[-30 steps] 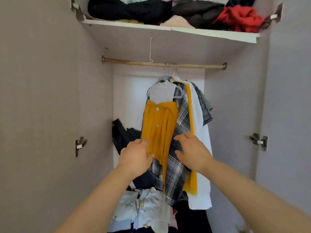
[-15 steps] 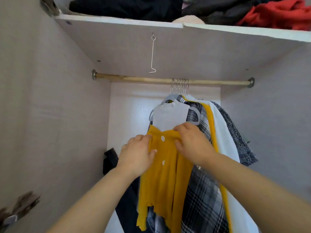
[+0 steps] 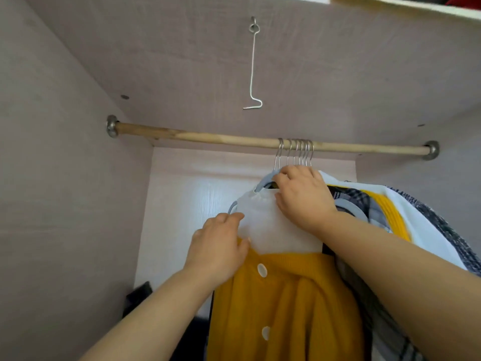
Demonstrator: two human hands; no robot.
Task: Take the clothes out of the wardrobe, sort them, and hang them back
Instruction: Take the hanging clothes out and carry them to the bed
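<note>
Fingers of right hand (image 3: 304, 199) curl over the top of the grey hanger (image 3: 264, 181), just below its hook; left hand (image 3: 218, 252) pinches the white shoulder edge of the yellow-and-white garment (image 3: 281, 295) on that hanger; garment hangs frontmost in the row, long axis vertical, neck up toward the wooden rod (image 3: 208, 138), buttoned yellow part down; hanger hooks (image 3: 294, 152) bunched on rod right of centre; plaid shirt (image 3: 364, 204) behind, to the right; wire hook (image 3: 252, 74) dangles from the panel above.

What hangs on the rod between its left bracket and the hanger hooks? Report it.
Nothing: the head view shows the wooden rod bare from left bracket to hanger hooks.
</note>
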